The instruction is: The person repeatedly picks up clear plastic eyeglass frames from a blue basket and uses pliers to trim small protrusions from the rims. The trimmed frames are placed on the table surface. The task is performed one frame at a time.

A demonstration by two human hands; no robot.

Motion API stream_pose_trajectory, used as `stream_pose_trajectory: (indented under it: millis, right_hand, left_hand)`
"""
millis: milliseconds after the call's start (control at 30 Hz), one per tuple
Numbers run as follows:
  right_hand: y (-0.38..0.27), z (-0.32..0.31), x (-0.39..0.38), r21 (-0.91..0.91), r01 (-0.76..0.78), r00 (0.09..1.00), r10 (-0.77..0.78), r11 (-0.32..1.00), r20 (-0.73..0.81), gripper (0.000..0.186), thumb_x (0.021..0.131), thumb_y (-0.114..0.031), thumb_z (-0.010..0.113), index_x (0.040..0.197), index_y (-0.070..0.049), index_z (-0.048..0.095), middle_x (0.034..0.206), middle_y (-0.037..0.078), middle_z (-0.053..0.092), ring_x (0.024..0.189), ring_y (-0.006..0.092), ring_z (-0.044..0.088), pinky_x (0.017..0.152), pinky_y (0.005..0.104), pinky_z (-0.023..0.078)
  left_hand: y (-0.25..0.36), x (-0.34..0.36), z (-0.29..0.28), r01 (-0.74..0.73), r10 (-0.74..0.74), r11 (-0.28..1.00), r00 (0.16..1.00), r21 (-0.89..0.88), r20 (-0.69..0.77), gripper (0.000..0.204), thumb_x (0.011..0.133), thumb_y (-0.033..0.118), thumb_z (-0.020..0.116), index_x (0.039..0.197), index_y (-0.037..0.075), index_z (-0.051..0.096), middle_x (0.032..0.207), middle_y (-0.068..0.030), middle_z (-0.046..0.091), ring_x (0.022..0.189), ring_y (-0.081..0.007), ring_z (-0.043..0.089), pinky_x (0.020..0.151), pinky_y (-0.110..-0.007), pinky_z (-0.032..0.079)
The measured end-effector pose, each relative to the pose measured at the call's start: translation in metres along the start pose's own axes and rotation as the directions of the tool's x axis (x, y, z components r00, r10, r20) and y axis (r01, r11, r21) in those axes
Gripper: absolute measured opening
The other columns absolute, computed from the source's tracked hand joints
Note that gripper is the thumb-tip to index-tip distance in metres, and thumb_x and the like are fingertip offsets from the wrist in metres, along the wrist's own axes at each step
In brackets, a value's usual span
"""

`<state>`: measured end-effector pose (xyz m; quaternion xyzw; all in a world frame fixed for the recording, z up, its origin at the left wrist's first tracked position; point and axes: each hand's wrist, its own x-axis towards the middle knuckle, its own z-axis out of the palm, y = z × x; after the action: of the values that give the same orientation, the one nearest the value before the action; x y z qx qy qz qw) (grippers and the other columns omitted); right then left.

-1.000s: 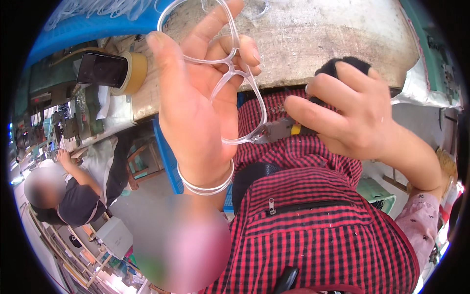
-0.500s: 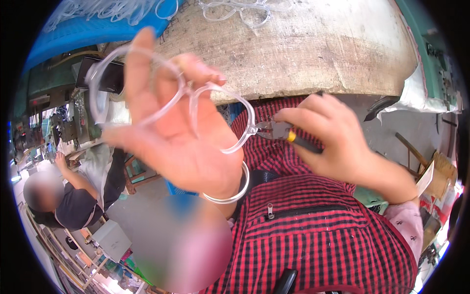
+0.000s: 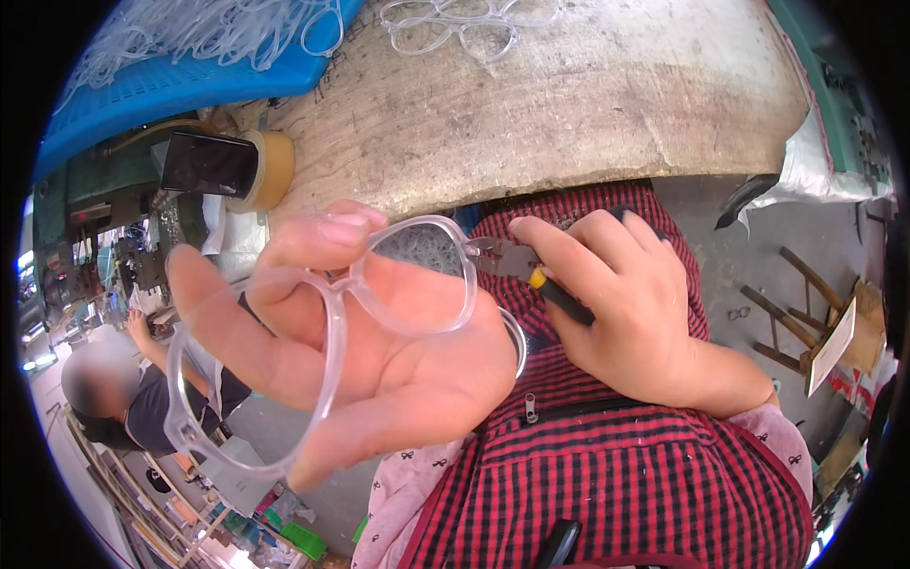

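The single view looks from the person's head steeply down, through a wide fisheye which bends the straight edges. The left hand (image 3: pixel 417 379) is very near to the lens, and the right hand (image 3: pixel 626 303) is a little farther. The worktable (image 3: pixel 607 104) spreads across the top, the checked apron (image 3: pixel 645 503) fills the bottom, and the floor (image 3: pixel 716 251) lies deeper.

A worn, pale wooden workbench (image 3: pixel 607 104) has a curved near edge, and bright light whitens its far part. Green machinery (image 3: pixel 858 123) stands to the workbench's right, with a whitish sheet (image 3: pixel 810 156) hanging just beside it. Grey floor (image 3: pixel 725 251) spreads off its near right corner, under a wooden stool (image 3: pixel 806 327). Well left of the workbench are dark machines (image 3: pixel 104 237), white lights (image 3: pixel 40 362) and pale wooden racking (image 3: pixel 123 479).
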<state>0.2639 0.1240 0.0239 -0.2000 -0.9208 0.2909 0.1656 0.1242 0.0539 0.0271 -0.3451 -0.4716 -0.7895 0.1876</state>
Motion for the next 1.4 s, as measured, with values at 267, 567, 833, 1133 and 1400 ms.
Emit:
stream_pose_trajectory:
  millis: [267, 567, 833, 1133, 1400]
  right_hand:
    - [0.011, 0.013, -0.003, 0.06, 0.048, 0.997, -0.052, 0.997, 0.066, 0.042, 0.075, -0.007, 0.074, 0.117, -0.009, 0.068, 0.084, 0.008, 0.062, 0.079, 0.03, 0.063, 0.069, 0.0382, 0.052]
    - [0.033, -0.033, 0.034, -0.013, 0.145, 0.975, -0.145, 0.989, -0.166, 0.058, 0.068, -0.001, 0.074, 0.124, -0.013, 0.068, 0.089, 0.01, 0.062, 0.078, 0.0299, 0.058, 0.071, 0.0387, 0.048]
    - [0.018, -0.024, 0.034, -0.253, 0.096, 0.968, -0.149, 0.963, -0.201, 0.063, 0.061, -0.011, 0.079, 0.123, -0.021, 0.07, 0.092, 0.007, 0.058, 0.076, 0.0273, 0.056, 0.063, 0.0382, 0.046]
    - [0.022, -0.023, 0.04, -0.311, 0.114, 0.984, -0.151, 0.943, -0.096, 0.054, 0.067, -0.014, 0.077, 0.12, -0.021, 0.071, 0.084, 0.003, 0.055, 0.077, 0.0255, 0.055, 0.063, 0.0387, 0.046]
    - [0.082, -0.037, -0.007, 0.432, -0.251, 0.947, 0.127, 0.866, 0.294, 0.052, 0.084, -0.017, 0.077, 0.134, -0.011, 0.065, 0.102, 0.01, 0.067, 0.098, 0.0217, 0.063, 0.089, 0.0344, 0.05]
  left_hand:
    - [-0.002, -0.009, -0.008, 0.448, -0.462, 0.821, 0.885, -0.353, 0.049, 0.078, 0.105, 0.061, 0.033, 0.149, -0.003, 0.034, 0.096, -0.0136, 0.06, 0.083, -0.02, 0.055, 0.076, -0.032, 0.045]
    - [0.033, -0.021, -0.012, 0.965, -0.849, 0.06, 0.183, -0.254, 0.496, 0.075, 0.104, 0.065, 0.02, 0.162, 0.02, 0.006, 0.094, -0.0116, 0.058, 0.077, -0.0216, 0.06, 0.066, -0.036, 0.055]
    - [0.037, -0.02, -0.009, 0.973, -0.829, 0.081, 0.186, -0.215, 0.527, 0.078, 0.102, 0.068, 0.018, 0.161, 0.017, 0.01, 0.091, -0.0112, 0.059, 0.078, -0.0213, 0.061, 0.063, -0.033, 0.056]
    - [0.04, -0.02, -0.012, 0.984, -0.875, 0.112, 0.164, -0.139, 0.455, 0.077, 0.103, 0.067, 0.021, 0.16, 0.015, 0.013, 0.089, -0.0107, 0.059, 0.075, -0.0214, 0.061, 0.057, -0.031, 0.054]
    - [0.038, 0.026, -0.167, -0.276, -0.797, 0.442, 0.316, 0.854, 0.515, 0.035, 0.092, 0.025, 0.07, 0.121, 0.005, 0.069, 0.106, -0.0153, 0.067, 0.105, -0.0328, 0.06, 0.097, -0.042, 0.046]
